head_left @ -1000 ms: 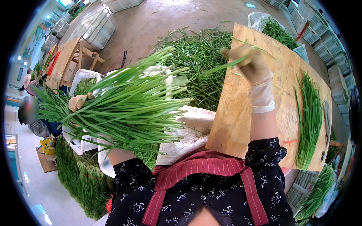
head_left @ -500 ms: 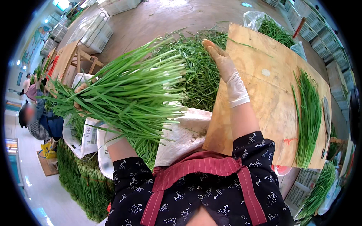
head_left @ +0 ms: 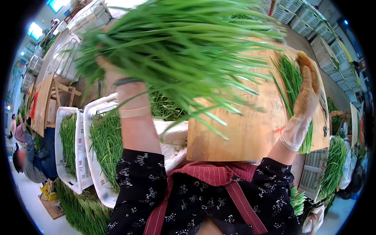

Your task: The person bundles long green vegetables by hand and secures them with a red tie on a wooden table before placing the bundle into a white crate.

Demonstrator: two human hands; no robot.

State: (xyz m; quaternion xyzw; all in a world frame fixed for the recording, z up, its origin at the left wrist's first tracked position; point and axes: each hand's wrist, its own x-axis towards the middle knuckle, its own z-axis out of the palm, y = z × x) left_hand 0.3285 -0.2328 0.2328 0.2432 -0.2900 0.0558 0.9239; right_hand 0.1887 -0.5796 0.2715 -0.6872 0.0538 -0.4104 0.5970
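A big, spread bunch of garlic chives is held up in front of me, its cut ends pointing right and blurred by motion. My left hand, gloved, grips it near the leafy end at the left; most of the fingers are hidden by leaves. On the right, my gloved right hand has its fingers stretched out and holds nothing. It is over a smaller bundle of chives lying on the wooden board, partly covering it. A red tie lies on the board beside that bundle.
Two white crates with chives stand at my left, with more chives heaped on the floor below. Another person is at the far left. Stacked crates line the far right. More chives lie on a crate at right.
The chive bunch in my left hand has swung up and right, now over the board. My right hand has moved right, from the board's left edge to the bundle. The view has shifted.
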